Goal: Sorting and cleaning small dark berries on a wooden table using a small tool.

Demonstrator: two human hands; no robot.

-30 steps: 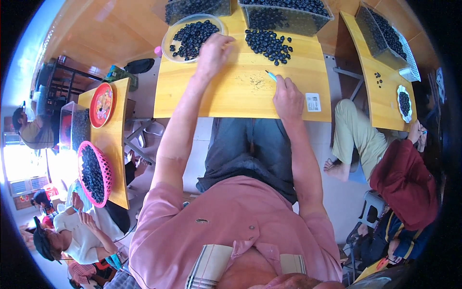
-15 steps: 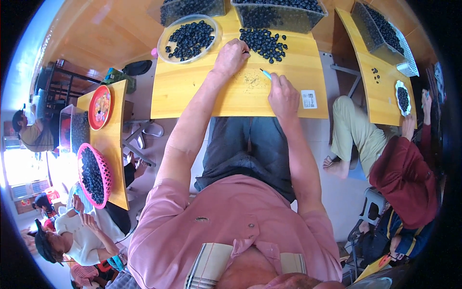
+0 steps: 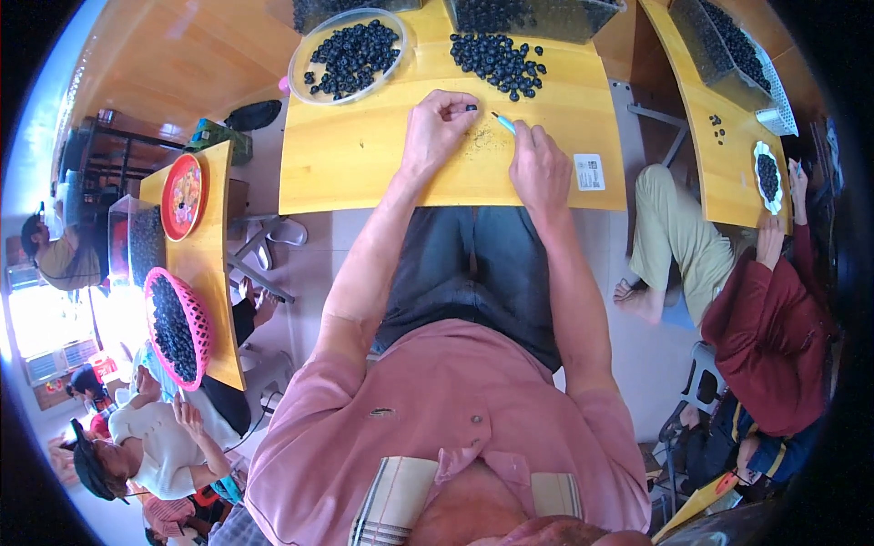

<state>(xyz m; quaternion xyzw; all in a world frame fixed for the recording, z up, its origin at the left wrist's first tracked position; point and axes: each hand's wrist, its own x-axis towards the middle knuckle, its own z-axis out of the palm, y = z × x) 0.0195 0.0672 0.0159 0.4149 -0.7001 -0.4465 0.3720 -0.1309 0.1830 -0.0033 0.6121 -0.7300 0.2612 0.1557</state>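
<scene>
My left hand (image 3: 437,130) pinches one small dark, round, bead-like piece (image 3: 471,107) between thumb and fingertips, over the yellow table. Closed around a light-blue, pen-like tool (image 3: 505,122) is my right hand (image 3: 540,166). The tool's dark tip points up and left, a short gap away from the held piece. Pale crumbs (image 3: 490,138) lie scattered on the wood between my hands. Beyond them is a loose pile of similar dark round pieces (image 3: 496,64). A round clear tub (image 3: 293,68) to its left holds more of them.
Two clear bins stand at the table's far edge, the right one (image 3: 555,23) holding dark pieces. A white label card (image 3: 589,172) lies right of my right hand. Co-workers sit at side tables; on the left are a pink basket (image 3: 202,329) and a red plate (image 3: 167,205).
My left hand has drawn back from the pile's edge toward me, with a dark round piece now showing in its fingertips. The tool stays in my right hand near the crumbs.
</scene>
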